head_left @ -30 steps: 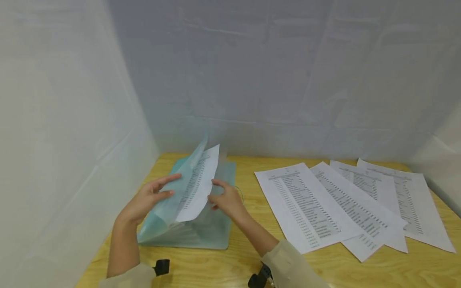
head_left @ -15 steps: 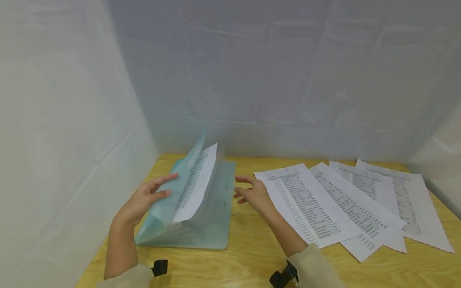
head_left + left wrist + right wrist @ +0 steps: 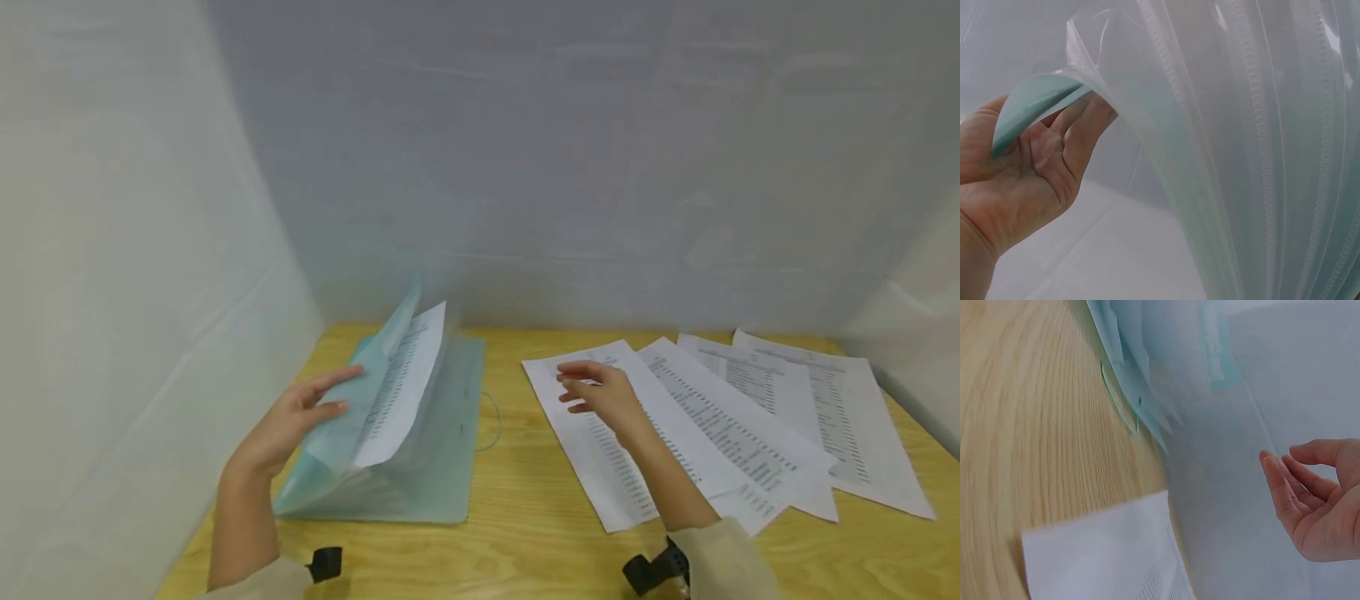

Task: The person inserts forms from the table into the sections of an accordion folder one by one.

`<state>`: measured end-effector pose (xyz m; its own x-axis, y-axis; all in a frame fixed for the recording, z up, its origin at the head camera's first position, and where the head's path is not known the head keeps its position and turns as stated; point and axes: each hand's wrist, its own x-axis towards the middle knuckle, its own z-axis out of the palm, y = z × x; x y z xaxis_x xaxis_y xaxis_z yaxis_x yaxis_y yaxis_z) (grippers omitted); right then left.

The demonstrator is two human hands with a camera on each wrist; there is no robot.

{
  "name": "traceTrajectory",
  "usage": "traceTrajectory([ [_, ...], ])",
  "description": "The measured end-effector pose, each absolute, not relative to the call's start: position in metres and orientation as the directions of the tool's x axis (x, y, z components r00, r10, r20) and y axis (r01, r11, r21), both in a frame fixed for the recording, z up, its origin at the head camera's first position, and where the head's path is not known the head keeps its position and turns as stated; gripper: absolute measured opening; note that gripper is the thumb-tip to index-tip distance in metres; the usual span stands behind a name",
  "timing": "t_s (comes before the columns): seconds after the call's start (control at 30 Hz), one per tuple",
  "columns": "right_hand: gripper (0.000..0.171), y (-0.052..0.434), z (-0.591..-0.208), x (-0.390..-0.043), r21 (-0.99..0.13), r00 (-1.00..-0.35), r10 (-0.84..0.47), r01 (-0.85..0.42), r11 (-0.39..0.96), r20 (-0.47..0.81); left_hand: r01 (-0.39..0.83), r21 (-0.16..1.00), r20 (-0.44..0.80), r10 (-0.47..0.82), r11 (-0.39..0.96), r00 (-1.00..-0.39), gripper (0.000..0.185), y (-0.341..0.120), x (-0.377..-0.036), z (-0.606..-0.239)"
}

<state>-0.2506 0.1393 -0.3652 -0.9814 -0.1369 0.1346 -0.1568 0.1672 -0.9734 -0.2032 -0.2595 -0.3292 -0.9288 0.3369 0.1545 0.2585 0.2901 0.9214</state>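
Observation:
My left hand (image 3: 288, 421) grips the raised cover of a light-blue plastic folder (image 3: 438, 483). In the left wrist view the edge of the folder cover (image 3: 1038, 103) curves into the palm, with clear ribbed sleeves (image 3: 1260, 144) fanned beside it. Among the sleeves stands a printed sheet (image 3: 401, 392), leaning with the cover. My right hand (image 3: 603, 396) holds nothing and appears over the leftmost loose printed sheet (image 3: 615, 483). Its fingers are loosely bent, as the right hand (image 3: 1322, 500) in the right wrist view shows.
Several printed sheets (image 3: 795, 400) lie overlapped in a fan at the right of the wooden table (image 3: 525, 550). An elastic loop (image 3: 495, 421) sticks out from the folder's right edge. Pale sheeting (image 3: 525, 167) hangs behind and at both sides.
My right hand has let go of the sheet in the folder and moved right, over the loose sheets. My left hand stays on the raised cover.

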Motion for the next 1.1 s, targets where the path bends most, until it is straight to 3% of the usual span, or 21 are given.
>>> traceTrajectory([
  [0.6, 0.039, 0.245, -0.379, -0.243, -0.936, -0.996, 0.005, -0.087, 0.340, 0.095, 0.236, 0.926, 0.142, 0.307, 0.295, -0.941, 0.048, -0.269, -0.201, -0.329],
  [0.87, 0.043, 0.271, -0.402, -0.247, -0.932, -0.997, 0.063, -0.029, 0.362, 0.055, 0.227, 0.932, 0.136, 0.306, 0.282, -0.942, 0.049, -0.270, -0.200, -0.328],
  [1.1, 0.048, 0.281, -0.411, -0.242, -0.878, -0.999, 0.038, 0.007, 0.479, 0.013, 0.238, 0.930, 0.150, 0.300, 0.281, -0.942, 0.048, -0.273, -0.200, -0.324],
])
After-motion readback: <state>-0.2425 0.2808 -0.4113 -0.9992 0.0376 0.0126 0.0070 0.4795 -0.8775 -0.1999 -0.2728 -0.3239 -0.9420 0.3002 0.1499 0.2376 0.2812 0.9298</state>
